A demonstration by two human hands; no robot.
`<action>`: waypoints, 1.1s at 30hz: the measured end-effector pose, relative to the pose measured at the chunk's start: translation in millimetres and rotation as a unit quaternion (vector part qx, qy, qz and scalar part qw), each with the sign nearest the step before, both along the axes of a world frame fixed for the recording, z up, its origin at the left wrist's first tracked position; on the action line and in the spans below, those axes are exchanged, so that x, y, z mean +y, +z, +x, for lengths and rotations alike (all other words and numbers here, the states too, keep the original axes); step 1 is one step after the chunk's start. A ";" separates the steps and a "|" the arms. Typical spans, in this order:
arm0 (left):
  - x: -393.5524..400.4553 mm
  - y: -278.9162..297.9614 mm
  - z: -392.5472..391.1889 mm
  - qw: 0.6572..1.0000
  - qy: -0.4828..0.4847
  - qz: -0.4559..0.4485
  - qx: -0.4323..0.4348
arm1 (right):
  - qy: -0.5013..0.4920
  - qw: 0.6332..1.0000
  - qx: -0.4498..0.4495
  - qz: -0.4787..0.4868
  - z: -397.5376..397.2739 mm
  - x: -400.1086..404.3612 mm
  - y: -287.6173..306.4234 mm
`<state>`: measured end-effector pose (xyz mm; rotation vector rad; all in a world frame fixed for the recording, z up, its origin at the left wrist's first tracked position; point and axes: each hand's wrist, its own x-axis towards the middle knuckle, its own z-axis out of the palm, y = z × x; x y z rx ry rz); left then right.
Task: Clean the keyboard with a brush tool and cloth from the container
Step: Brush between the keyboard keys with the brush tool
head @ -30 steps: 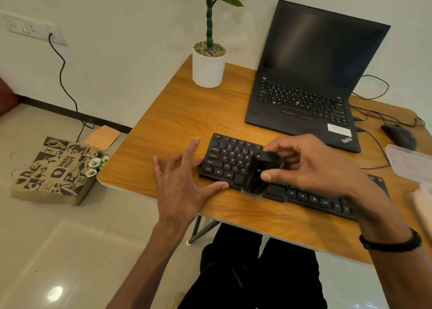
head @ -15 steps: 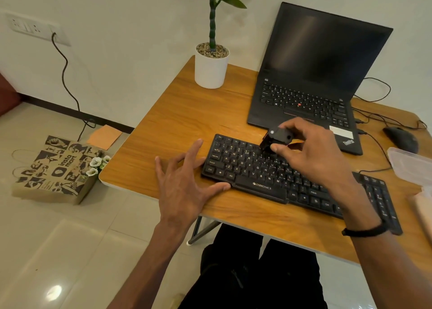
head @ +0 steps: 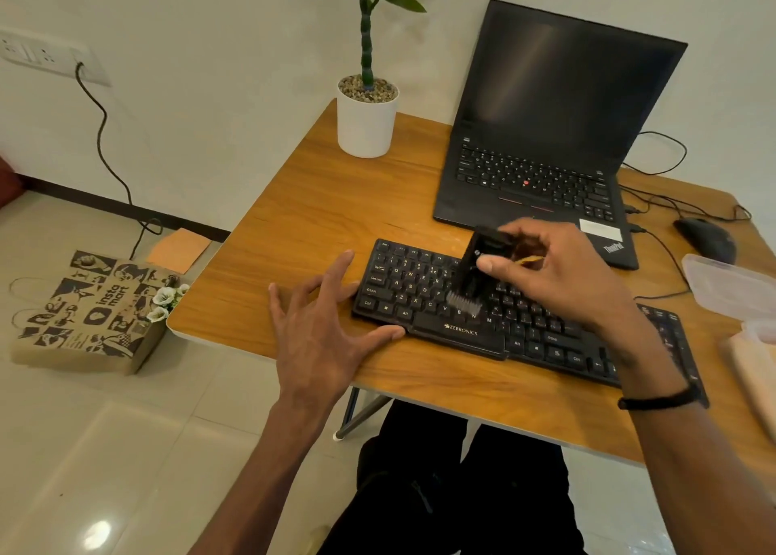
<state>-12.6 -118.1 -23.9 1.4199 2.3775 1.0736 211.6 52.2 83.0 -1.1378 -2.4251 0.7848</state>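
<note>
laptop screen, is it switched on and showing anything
No, the open black laptop at the back of the wooden table has a dark, blank screen showing only a faint reflection.

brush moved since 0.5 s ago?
Yes. The brush came from the keyboard's far edge toward its near rows, bristles now around the B/N keys.

Container (head: 730,285) and cloth (head: 751,369) cut by right edge
</note>
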 end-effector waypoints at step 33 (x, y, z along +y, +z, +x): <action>0.1 -1.9 1.0 1.000 0.002 0.005 0.013 | 0.001 0.984 -0.013 0.175 26.3 -0.5 -5.2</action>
